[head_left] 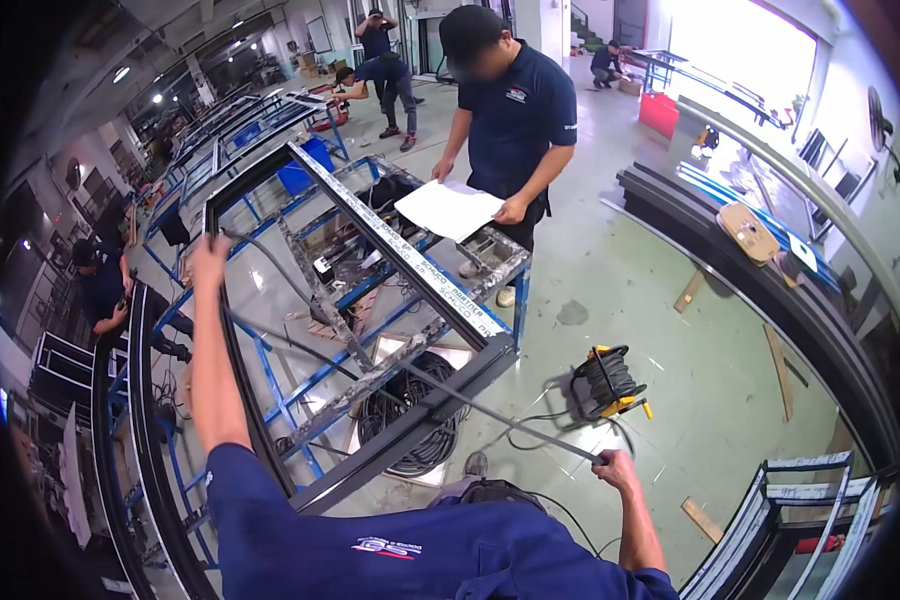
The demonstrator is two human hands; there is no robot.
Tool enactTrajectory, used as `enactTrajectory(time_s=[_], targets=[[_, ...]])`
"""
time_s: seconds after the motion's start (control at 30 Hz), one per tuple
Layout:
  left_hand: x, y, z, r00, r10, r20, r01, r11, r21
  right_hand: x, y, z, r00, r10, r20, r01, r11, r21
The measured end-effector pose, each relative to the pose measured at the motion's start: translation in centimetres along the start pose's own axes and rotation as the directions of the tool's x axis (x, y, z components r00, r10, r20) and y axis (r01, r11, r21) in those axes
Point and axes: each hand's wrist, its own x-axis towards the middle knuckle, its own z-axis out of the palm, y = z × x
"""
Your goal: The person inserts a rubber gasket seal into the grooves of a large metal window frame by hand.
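Observation:
A long dark flexible strip, which looks like a rubber gasket (515, 423), stretches across a black window frame (400, 425). Its right end is in my right hand (620, 470), fingers closed round it, out past the frame's near right corner. My left hand (207, 262) is at the frame's left side bar with fingers closed at the strip's other stretch; the fingertips are partly blurred. Between the hands the strip sags in a curve over the frame's opening. Printed white protective tape (410, 255) covers the frame's far right bar. The frame rests on a blue metal work stand (520, 300).
A co-worker (515, 120) stands across the frame holding white paper sheets (450, 208). A yellow-black cable reel (607, 382) and coiled black strip (410, 420) lie on the floor. Dark profiles (750, 270) are stacked at right. Long frames (150, 430) stand at left, near another person (100, 285).

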Motion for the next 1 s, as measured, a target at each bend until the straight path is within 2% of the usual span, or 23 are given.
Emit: enactTrajectory(time_s=[0.07,0.1,0.13,0.17,0.2,0.23,0.3,0.37,0.4,0.47,0.5,0.53,0.57,0.63,0.7,0.73,0.77,0.8,0.87,0.9,0.93,0.97,1.0], targets=[[-7.2,8.7,4.1,0.983,0.108,0.149,-0.129,0.981,0.143,0.1,-6.9,-2.6,0.993,-0.115,-0.021,0.117,0.987,0.112],[-11.4,15.6,6.0,0.916,0.211,0.340,-0.205,0.977,-0.054,-1.0,-13.3,-4.6,0.985,-0.171,-0.005,0.170,0.973,0.155],[-16.2,22.8,6.3,0.780,0.307,0.545,-0.061,0.904,-0.423,-1.7,-18.7,-5.7,0.967,-0.254,0.017,0.240,0.933,0.266],[-20.1,28.4,5.8,0.595,0.451,0.665,-0.104,0.863,-0.494,-2.2,-23.5,-6.5,0.940,-0.337,0.047,0.297,0.881,0.367],[-24.7,30.1,8.3,0.343,0.601,0.722,0.149,0.724,-0.674,-2.7,-28.0,-7.4,0.895,-0.444,0.030,0.409,0.847,0.338],[-28.2,31.9,9.4,0.298,0.751,0.589,0.103,0.588,-0.802,-2.7,-31.4,-7.7,0.835,-0.549,0.028,0.516,0.800,0.308],[-28.8,33.6,9.1,-0.026,0.697,0.717,0.413,0.660,-0.627,-1.4,-34.7,-6.7,0.795,-0.606,0.036,0.534,0.727,0.431],[-25.3,30.8,8.2,0.345,0.608,0.715,0.230,0.684,-0.692,1.1,-33.5,-5.8,0.830,-0.536,0.153,0.454,0.810,0.372],[-23.0,28.2,8.4,0.433,0.673,0.599,0.182,0.586,-0.790,2.8,-31.8,-4.5,0.851,-0.489,0.194,0.416,0.851,0.320],[-17.4,23.0,6.4,0.607,0.499,0.619,0.229,0.636,-0.737,6.2,-26.8,-1.3,0.913,-0.349,0.210,0.338,0.937,0.090],[-13.9,19.3,5.1,0.698,0.352,0.623,0.293,0.653,-0.699,8.0,-23.2,0.3,0.949,-0.268,0.165,0.285,0.955,-0.088],[-10.0,15.7,4.1,0.822,0.142,0.551,0.272,0.753,-0.599,9.4,-17.9,1.9,0.966,-0.248,0.079,0.255,0.961,-0.109],[-6.7,12.7,2.0,0.890,-0.069,0.450,0.357,0.718,-0.597,9.9,-12.3,3.3,0.975,-0.223,-0.008,0.220,0.967,-0.128],[-0.5,4.0,1.5,0.873,-0.271,0.407,0.472,0.683,-0.558,9.8,-4.7,4.5,0.998,-0.061,-0.026,0.062,0.997,0.052],[1.1,-4.5,3.0,0.852,-0.274,0.447,0.370,0.918,-0.142,8.9,-5.9,4.1,0.999,-0.045,0.018,0.046,0.998,-0.045],[-1.1,-6.2,5.3,0.933,-0.221,0.283,0.081,0.897,0.434,7.9,-7.0,3.7,0.999,-0.034,0.028,0.037,0.996,-0.087],[-2.8,0.0,5.5,0.825,-0.397,0.402,0.155,0.843,0.515,7.9,-9.6,3.4,0.998,-0.055,0.021,0.055,0.998,0.032],[-7.6,-2.3,10.2,0.931,0.014,0.365,-0.090,0.977,0.192,8.4,-13.3,3.1,0.998,-0.067,0.004,0.066,0.985,0.159],[-14.0,13.2,10.6,0.704,0.255,0.663,-0.087,0.957,-0.276,6.7,-25.9,0.6,0.976,-0.214,0.034,0.211,0.975,0.070],[-17.7,17.8,11.8,0.541,0.439,0.717,0.092,0.817,-0.569,6.0,-30.6,-0.3,0.959,-0.278,0.050,0.277,0.960,0.039],[-21.3,21.8,13.9,0.436,0.670,0.601,-0.062,0.689,-0.722,4.8,-36.1,-1.8,0.899,-0.434,0.064,0.429,0.900,0.084],[-24.5,25.0,15.2,0.380,0.763,0.523,0.077,0.537,-0.840,4.0,-39.7,-2.9,0.897,-0.428,0.114,0.409,0.899,0.155],[-24.8,27.6,14.2,0.237,0.716,0.656,0.379,0.554,-0.741,4.4,-40.2,-2.6,0.849,-0.527,0.046,0.517,0.845,0.135]])
